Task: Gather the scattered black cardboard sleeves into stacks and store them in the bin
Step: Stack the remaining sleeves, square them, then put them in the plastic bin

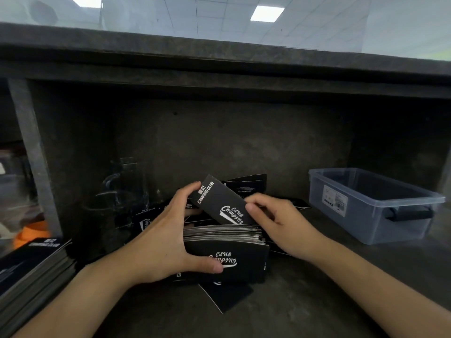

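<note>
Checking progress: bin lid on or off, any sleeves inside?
Off: the bin has an open top, no lid visible. Looks empty through its clear walls.

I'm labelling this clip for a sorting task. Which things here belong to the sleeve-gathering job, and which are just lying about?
Part of the job:
- sleeve held by left hand and right hand
- stack in hand
- loose sleeves
- finished stack, lower left
- clear bin, right

Lying about:
- glass mug
- orange object, unclear what

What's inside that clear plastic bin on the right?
Through the bin's translucent walls and open top, no black sleeves show inside; it looks empty. A white label on its front wall covers a small patch, and the dim light makes the floor hard to read fully.
</note>
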Demonstrator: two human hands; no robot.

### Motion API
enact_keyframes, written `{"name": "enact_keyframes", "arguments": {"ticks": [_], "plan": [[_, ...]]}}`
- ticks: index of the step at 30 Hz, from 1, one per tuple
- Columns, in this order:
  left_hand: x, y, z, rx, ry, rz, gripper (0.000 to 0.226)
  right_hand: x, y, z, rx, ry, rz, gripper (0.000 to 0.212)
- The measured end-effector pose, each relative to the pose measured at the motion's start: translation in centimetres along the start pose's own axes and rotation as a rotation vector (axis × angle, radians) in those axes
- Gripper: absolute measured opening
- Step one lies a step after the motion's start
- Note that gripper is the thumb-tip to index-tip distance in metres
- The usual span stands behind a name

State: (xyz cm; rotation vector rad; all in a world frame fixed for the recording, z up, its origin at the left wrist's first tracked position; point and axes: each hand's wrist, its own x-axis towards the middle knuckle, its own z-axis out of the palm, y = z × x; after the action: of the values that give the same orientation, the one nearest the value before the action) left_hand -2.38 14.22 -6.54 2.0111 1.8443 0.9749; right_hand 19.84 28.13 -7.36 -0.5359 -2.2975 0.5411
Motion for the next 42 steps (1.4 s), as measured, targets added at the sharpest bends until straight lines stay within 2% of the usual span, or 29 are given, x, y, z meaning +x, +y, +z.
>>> {"name": "enact_keyframes", "arguments": {"ticks": [2,4,6,8,9,11,15,17,20,22,23,25,26,28,32,36,39,42], "plan": [[0.0,0.0,0.0,0.015,0.006,0.009,0.151,0.1,0.0,-1.0,-0.116,0.000,-0.066,0.025],[0.0,0.0,0.0,0.047,-0.011,0.041,0.146,0.0,0.1,-1.2,-0.077,-0.117,-0.056,0.027],[0.1,-0.1,-0.1,0.110,-0.081,0.085,0.122,-0.4,-0.2,-0.2,0.126,-0.214,0.024,0.034],[0.1,-0.2,0.0,0.166,-0.157,0.094,0.091,-0.4,-0.9,1.2,0.391,-0.184,0.205,0.057],[0.2,-0.3,0.1,0.171,-0.166,0.095,0.082,-0.2,-1.1,1.9,0.513,-0.141,0.291,0.068],[0.3,-0.4,0.2,0.171,-0.155,0.099,0.082,0.1,-1.6,2.8,0.695,-0.052,0.403,0.077],[0.2,-0.5,0.6,0.139,-0.135,0.118,0.100,-0.2,-1.7,4.0,0.843,0.063,0.407,0.072],[0.1,-0.2,0.6,0.167,-0.153,0.122,0.090,-0.2,-1.5,4.1,0.869,0.084,0.397,0.067],[0.2,0.4,0.5,0.163,-0.179,0.095,0.068,0.6,-0.7,3.0,0.607,0.100,0.347,0.050],[0.1,0.7,0.5,0.172,-0.197,0.075,0.061,1.0,0.2,0.9,0.260,0.083,0.274,0.027],[0.1,0.8,0.4,0.174,-0.202,0.071,0.059,1.0,0.9,-0.5,0.054,0.003,0.257,0.026],[0.1,0.8,0.3,0.164,-0.209,0.069,0.057,0.4,2.5,-3.3,-0.267,-0.289,0.297,0.063],[0.0,0.9,0.3,0.156,-0.215,0.066,0.056,0.0,3.1,-4.3,-0.331,-0.421,0.352,0.081],[0.0,1.0,0.3,0.151,-0.222,0.064,0.055,-0.6,4.0,-4.9,-0.292,-0.520,0.424,0.093],[-0.1,1.1,0.2,0.151,-0.221,0.056,0.056,0.0,4.8,-4.4,-0.227,-0.447,0.432,0.071],[-0.1,1.1,0.3,0.145,-0.218,0.055,0.057,0.0,4.8,-4.8,-0.069,-0.371,0.435,0.034],[-0.2,1.0,0.3,0.145,-0.217,0.067,0.057,0.0,4.3,-4.7,0.022,-0.170,0.381,0.017],[-0.1,0.9,0.3,0.149,-0.215,0.073,0.057,0.3,3.2,-4.9,0.343,0.079,0.440,0.019]]}}
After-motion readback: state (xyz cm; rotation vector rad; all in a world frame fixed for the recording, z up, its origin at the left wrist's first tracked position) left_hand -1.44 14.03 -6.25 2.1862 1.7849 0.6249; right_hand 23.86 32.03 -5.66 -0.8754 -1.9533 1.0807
